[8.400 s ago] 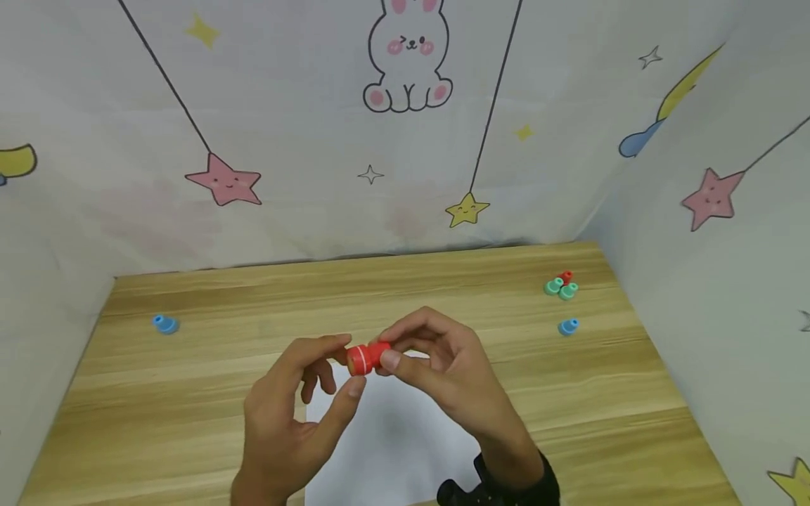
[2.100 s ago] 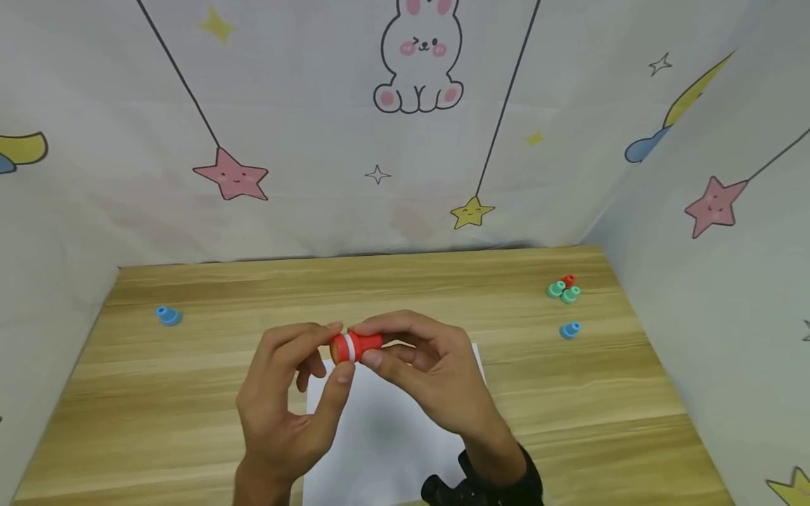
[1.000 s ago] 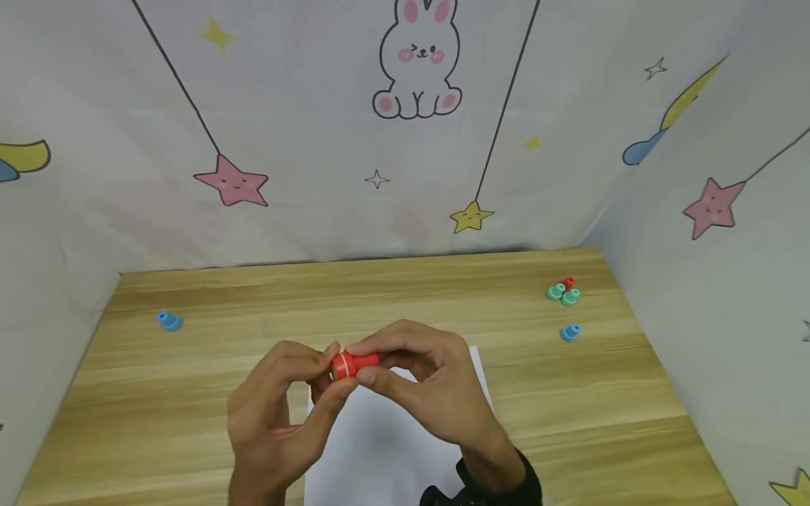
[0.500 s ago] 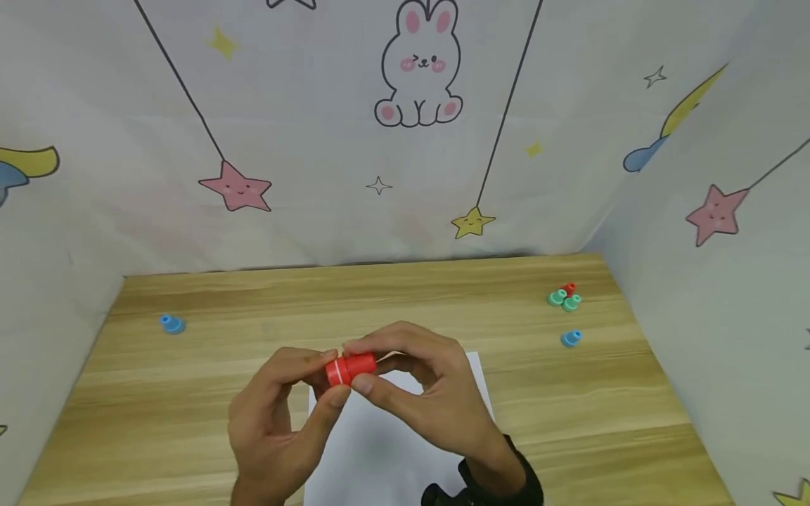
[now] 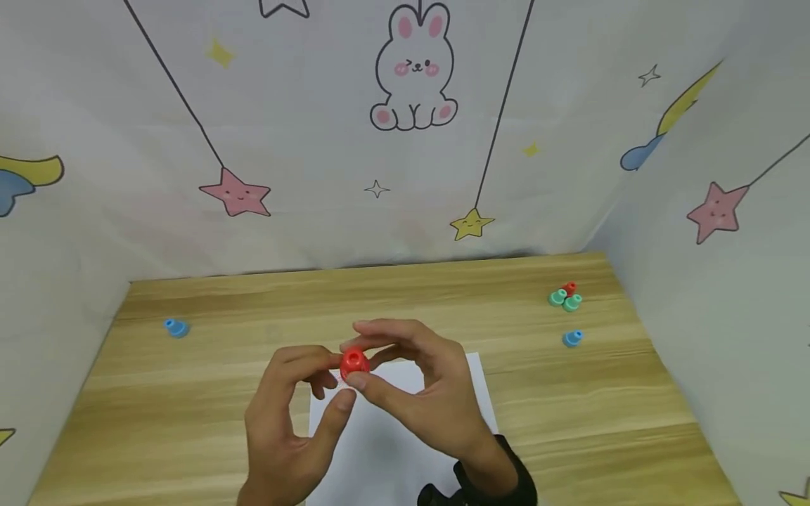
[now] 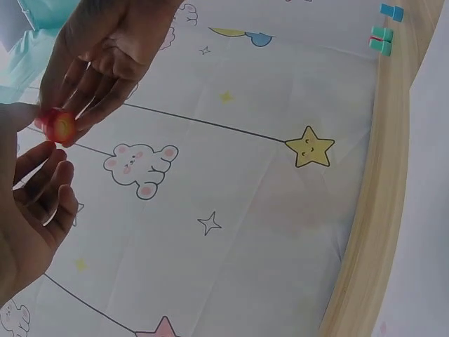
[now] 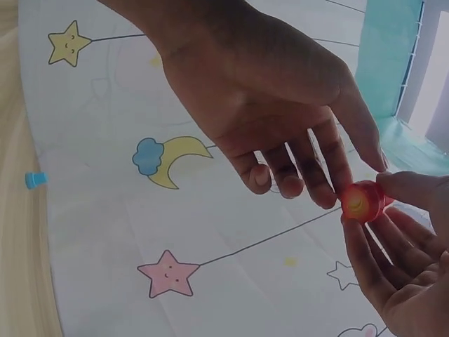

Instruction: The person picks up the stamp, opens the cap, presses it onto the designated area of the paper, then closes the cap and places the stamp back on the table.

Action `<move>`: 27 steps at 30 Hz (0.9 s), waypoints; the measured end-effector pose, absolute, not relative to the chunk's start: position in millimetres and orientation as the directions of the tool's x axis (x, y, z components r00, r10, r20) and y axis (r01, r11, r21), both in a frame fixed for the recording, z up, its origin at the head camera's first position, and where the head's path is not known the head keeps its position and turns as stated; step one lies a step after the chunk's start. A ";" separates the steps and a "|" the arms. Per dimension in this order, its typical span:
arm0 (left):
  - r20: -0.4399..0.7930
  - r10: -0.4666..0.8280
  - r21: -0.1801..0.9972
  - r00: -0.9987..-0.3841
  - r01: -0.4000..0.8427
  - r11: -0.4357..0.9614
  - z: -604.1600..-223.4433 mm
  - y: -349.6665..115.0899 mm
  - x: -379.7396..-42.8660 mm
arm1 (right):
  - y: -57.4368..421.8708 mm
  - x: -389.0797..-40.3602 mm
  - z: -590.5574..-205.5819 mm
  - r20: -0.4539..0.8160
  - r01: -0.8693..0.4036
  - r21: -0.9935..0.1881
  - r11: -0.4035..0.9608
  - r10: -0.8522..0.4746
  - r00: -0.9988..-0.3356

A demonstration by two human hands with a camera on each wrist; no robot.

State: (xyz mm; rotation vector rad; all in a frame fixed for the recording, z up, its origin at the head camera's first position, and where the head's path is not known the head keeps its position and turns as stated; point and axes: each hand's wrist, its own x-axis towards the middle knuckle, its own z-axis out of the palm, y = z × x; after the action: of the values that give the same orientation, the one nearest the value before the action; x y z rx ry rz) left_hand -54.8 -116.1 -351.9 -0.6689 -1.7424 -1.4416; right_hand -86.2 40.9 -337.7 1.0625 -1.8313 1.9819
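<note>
Now that the red piece (image 5: 354,365) has swung end-on, seen against the far edge of the paper (image 5: 382,450), the right hand (image 5: 443,402) pinches it while the left hand (image 5: 278,446) spreads its fingers, index touching, thumb clear, so control seems mostly the right's.

I'm looking at a white, slightly creased, cartoon-printed back wall (image 5: 304,126), where a winking white rabbit (image 5: 414,77) is sitting above a pink smiling star (image 5: 237,193) and a yellow smiling star (image 5: 471,223), both hanging on dark printed lines. White side walls (image 5: 747,295) are flanking a wood-grain table (image 5: 190,407). My right wrist cam's catching a turquoise sheet-like surface (image 7: 382,70) too. Soft light is falling on the tabletop.
</note>
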 end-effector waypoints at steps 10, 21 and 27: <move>0.790 -0.134 0.609 -0.598 0.742 0.280 -357.7 -123.1 -56.7 | 38.5 -81.2 -321.8 0.675 -0.705 -0.709 -0.019 -0.310 -0.670; 0.776 -0.161 0.625 -0.610 0.707 0.331 -362.9 -123.2 -57.3 | 33.9 -83.0 -330.6 0.668 -0.716 -0.696 0.042 -0.326 -0.669; 0.758 -0.172 0.642 -0.629 0.675 0.363 -364.8 -132.1 -59.0 | 32.0 -81.8 -328.9 0.652 -0.705 -0.707 0.059 -0.332 -0.681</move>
State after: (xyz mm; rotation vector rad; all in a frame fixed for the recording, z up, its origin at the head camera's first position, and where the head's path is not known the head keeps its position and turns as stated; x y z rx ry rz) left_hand -59.0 -132.1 -364.8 -0.4402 -1.8399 -1.3626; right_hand -81.8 32.0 -328.9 1.0432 -2.0271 1.6576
